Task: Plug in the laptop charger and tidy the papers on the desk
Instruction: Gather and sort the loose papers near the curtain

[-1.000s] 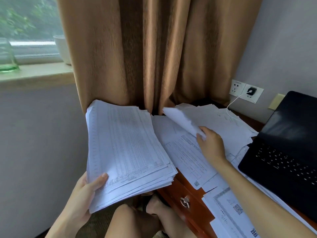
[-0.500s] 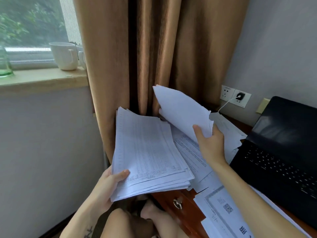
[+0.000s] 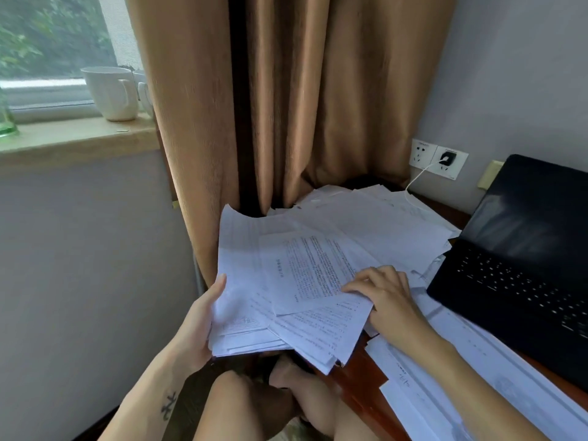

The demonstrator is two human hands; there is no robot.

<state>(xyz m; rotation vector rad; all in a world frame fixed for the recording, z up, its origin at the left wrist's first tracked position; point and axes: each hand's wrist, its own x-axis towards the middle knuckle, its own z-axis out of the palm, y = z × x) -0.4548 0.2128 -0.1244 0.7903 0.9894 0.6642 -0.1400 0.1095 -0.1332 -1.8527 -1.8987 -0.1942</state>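
Observation:
A thick stack of printed papers (image 3: 254, 300) hangs over the left edge of the wooden desk (image 3: 366, 377). My left hand (image 3: 200, 316) grips its left edge, thumb on top. My right hand (image 3: 385, 297) holds the right edge of a printed sheet (image 3: 311, 272) lying on top of the stack. More loose papers (image 3: 381, 224) spread over the desk behind. A black open laptop (image 3: 521, 265) sits at the right. A black charger plug (image 3: 447, 159) sits in the wall socket, and its white cable (image 3: 413, 183) runs down onto the papers.
A tan curtain (image 3: 286, 106) hangs behind the desk. Two white mugs (image 3: 111, 92) and a green glass (image 3: 6, 119) stand on the windowsill at the left. More sheets (image 3: 445, 393) lie along the desk's front right. My bare knees (image 3: 270, 405) are below the desk edge.
My right hand lifted a sheet from the desk pile, swung it left and laid it on the stack held by my left hand. The view shifted left.

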